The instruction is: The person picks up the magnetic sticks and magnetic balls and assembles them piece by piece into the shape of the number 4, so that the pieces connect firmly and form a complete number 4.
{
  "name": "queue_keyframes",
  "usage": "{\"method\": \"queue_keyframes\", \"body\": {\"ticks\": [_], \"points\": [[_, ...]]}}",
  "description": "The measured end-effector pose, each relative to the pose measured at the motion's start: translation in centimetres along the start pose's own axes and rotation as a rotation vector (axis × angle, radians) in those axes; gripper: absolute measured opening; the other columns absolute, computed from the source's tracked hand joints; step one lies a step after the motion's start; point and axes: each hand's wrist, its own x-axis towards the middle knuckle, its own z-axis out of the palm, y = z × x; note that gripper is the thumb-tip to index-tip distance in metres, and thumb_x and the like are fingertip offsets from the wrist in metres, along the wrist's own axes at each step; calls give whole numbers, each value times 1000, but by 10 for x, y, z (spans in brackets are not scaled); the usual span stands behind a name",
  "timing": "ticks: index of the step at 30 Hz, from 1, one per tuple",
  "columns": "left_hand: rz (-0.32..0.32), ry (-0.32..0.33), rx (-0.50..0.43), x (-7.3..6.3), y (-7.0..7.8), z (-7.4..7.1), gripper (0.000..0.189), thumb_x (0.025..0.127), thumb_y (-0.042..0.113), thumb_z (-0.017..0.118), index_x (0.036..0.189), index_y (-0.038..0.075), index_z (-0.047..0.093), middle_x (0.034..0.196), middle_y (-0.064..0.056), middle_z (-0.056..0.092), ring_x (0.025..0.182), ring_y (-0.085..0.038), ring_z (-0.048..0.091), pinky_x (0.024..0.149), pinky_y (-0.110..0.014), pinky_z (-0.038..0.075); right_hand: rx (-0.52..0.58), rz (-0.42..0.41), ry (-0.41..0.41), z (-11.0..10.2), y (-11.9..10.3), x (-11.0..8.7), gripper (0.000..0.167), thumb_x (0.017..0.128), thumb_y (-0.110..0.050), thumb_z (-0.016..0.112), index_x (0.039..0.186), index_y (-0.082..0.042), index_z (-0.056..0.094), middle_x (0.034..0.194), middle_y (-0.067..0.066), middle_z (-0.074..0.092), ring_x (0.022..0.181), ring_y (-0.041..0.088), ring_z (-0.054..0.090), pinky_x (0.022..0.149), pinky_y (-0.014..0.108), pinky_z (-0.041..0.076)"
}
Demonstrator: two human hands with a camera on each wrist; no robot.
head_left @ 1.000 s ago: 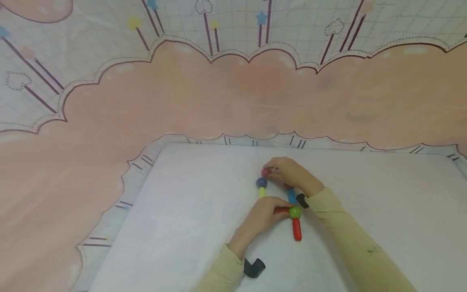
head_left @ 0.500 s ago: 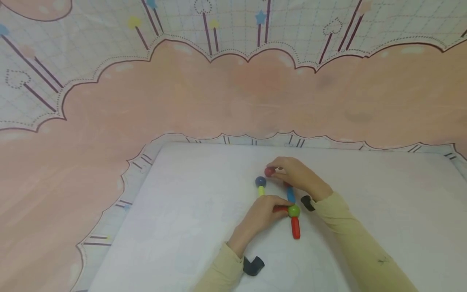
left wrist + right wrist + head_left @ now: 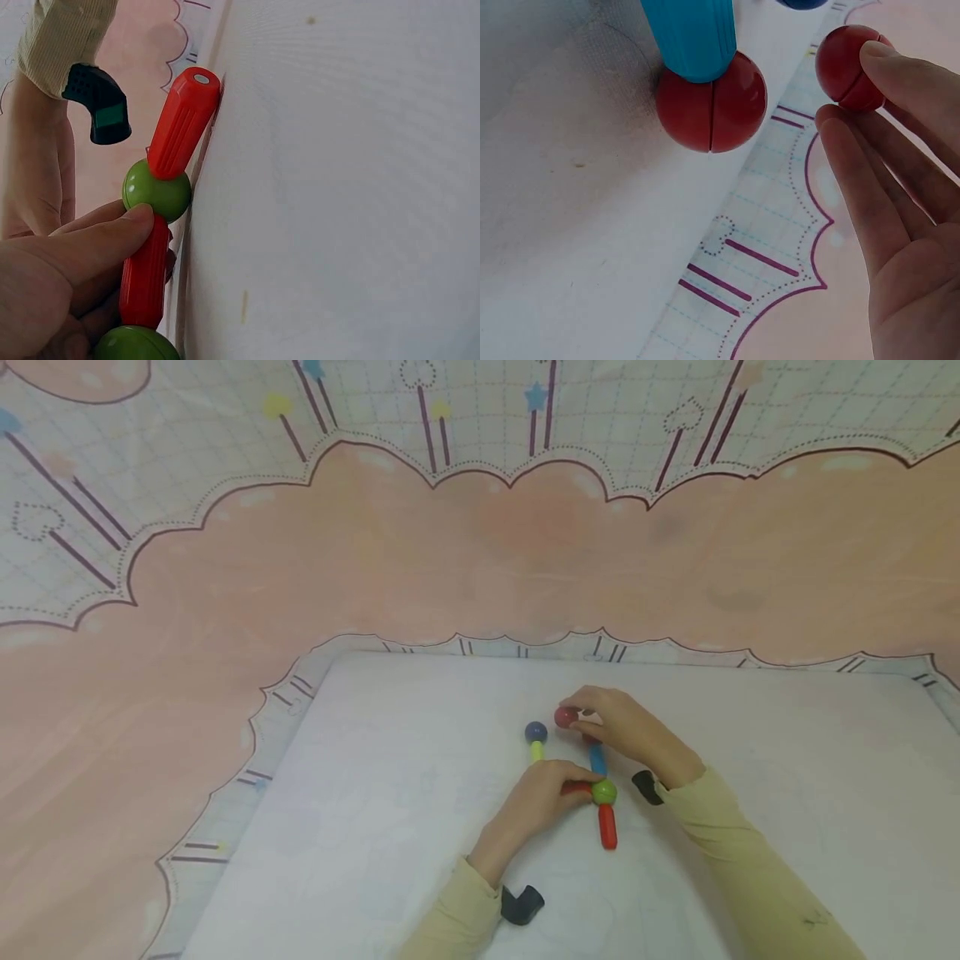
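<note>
My left hand (image 3: 536, 797) pinches a red ribbed rod (image 3: 142, 281) close to the green ball (image 3: 157, 191) at its end. A second red rod (image 3: 607, 827) sticks out from that ball towards me. Another green ball (image 3: 136, 345) shows at the pinched rod's other end. My right hand (image 3: 626, 727) pinches a loose red ball (image 3: 847, 67) between thumb and fingertips. Beside it, a second red ball (image 3: 712, 112) caps a blue rod (image 3: 597, 760) that runs to the green ball. Left of both, a dark blue ball (image 3: 536, 732) tops a yellow-green rod (image 3: 537, 751), partly hidden by my left hand.
The pieces lie on a white tabletop (image 3: 360, 793). Its far edge meets a cartoon-patterned cloth (image 3: 465, 568) with pink cloud shapes. Dark wrist camera mounts (image 3: 522, 906) jut from both sleeves.
My right hand has drawn to the right with the red ball, widening the gap to the dark blue ball. The left hand keeps its place on the red rod.
</note>
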Motion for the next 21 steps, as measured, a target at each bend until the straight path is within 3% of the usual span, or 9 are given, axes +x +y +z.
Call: {"method": "queue_keyframes", "body": {"ticks": [10,21], "points": [[13,-6,10,1,-1,1,31,90,19,73,120,20,73,111,10,74,97,0,62,90,-13,48,-29,-39,56,-1,1,-16,31,89,-6,73,119,-9,70,109,1,70,103,23,66,91,43,56],[23,-30,59,-1,0,0,32,91,18,72,123,19,72,112,9,74,101,-4,65,92,-14,49,-66,-76,96,-6,1,-29,31,87,-11,76,118,-10,71,108,-1,70,99,18,67,90,40,57]]}}
